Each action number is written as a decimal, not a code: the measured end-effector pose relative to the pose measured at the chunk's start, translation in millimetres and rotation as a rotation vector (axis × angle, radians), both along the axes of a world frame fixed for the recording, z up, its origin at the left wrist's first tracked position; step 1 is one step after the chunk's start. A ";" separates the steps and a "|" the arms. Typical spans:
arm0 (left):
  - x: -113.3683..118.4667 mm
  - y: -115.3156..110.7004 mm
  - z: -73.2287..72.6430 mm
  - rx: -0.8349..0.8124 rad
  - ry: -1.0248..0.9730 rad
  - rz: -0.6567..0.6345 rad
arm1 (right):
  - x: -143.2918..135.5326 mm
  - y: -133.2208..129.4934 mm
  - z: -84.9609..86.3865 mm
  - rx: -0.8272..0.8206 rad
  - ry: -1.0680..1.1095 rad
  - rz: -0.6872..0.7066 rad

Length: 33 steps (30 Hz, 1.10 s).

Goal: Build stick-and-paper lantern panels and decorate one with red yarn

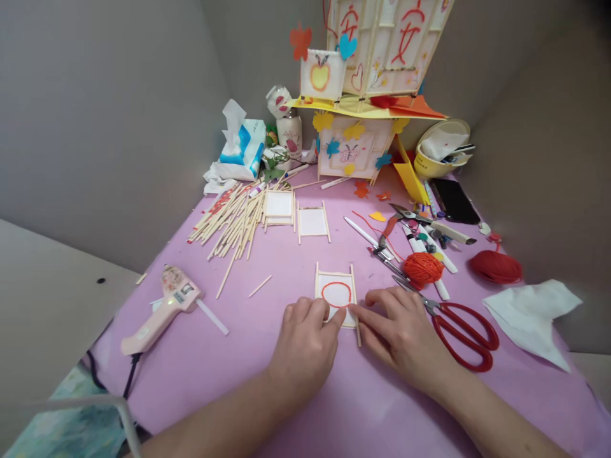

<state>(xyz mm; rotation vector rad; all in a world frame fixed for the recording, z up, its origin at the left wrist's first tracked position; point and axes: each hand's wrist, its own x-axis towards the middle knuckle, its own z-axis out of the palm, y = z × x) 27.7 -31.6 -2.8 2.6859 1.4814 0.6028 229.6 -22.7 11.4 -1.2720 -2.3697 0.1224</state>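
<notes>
A small stick frame [335, 278] with a white panel lies on the table. On its panel, red yarn [336, 284] forms a rounded loop. My left hand [305, 340] has curled fingers at the frame's left side, and its thumb touches the panel by the loop's lower edge. From the right, my right hand [405, 334] reaches in with its index fingertip at the loop's lower right. Its thumb and index finger lie close about the right stick. The fingers hide parts of the frame's lower half.
Two similar frames [312, 222] and a pile of sticks [233, 219] lie behind. A glue gun [165, 305] rests left; red-handled scissors [465, 334], an orange yarn ball [423, 270], pliers [391, 226] and a tissue [532, 318] lie right. A decorated paper lantern [356, 146] stands at the back.
</notes>
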 end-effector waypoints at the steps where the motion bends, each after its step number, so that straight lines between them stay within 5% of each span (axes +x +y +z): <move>1: -0.1 0.3 -0.3 -0.005 0.004 0.001 | -0.4 0.2 0.0 -0.007 0.001 0.002; 19: 1.3 1.3 5.4 -0.178 0.040 0.030 | -6.6 3.6 -2.1 -0.072 0.022 -0.006; 33: -2.3 2.3 8.6 -0.102 -0.103 0.024 | -1.7 3.0 -1.3 0.006 0.113 -0.028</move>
